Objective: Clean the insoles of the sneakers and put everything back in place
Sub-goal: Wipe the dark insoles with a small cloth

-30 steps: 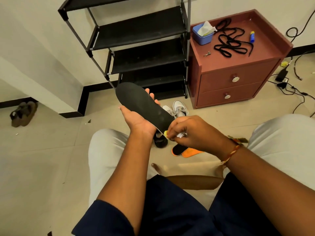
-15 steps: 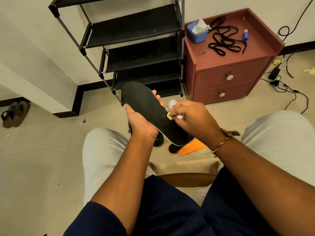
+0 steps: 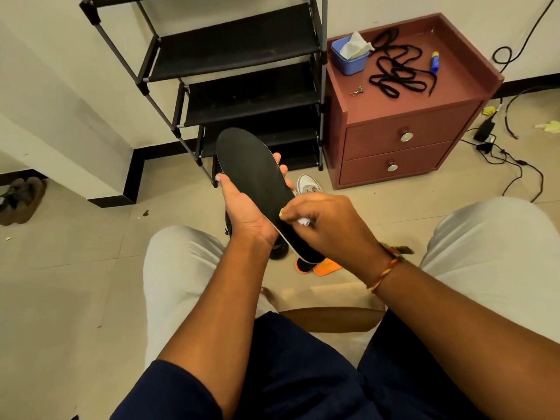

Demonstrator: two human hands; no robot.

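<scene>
A long black insole [image 3: 254, 174] is held up over the floor, toe end pointing away from me. My left hand [image 3: 245, 207] holds it from below, thumb on its left edge and fingertips showing past its right edge. My right hand [image 3: 321, 225] pinches a small white wipe [image 3: 304, 221] and presses it on the insole's heel half. A second insole, black with an orange underside [image 3: 321, 266], lies on the floor below my right wrist. One white sneaker [image 3: 307, 184] shows behind my right hand; a dark shoe [image 3: 278, 251] is mostly hidden under my left wrist.
A black shoe rack [image 3: 242, 74] stands against the wall ahead. To its right is a maroon two-drawer cabinet [image 3: 403, 116] bearing a blue tub of wipes [image 3: 348, 57], black laces [image 3: 394, 71], and a small tube [image 3: 435, 60]. Cables [image 3: 509, 153] lie on the right floor, brown sandals [image 3: 18, 201] far left.
My right hand with the wipe slid up the insole toward its middle, then back toward the heel. My left hand kept its hold, the insole shifting slightly.
</scene>
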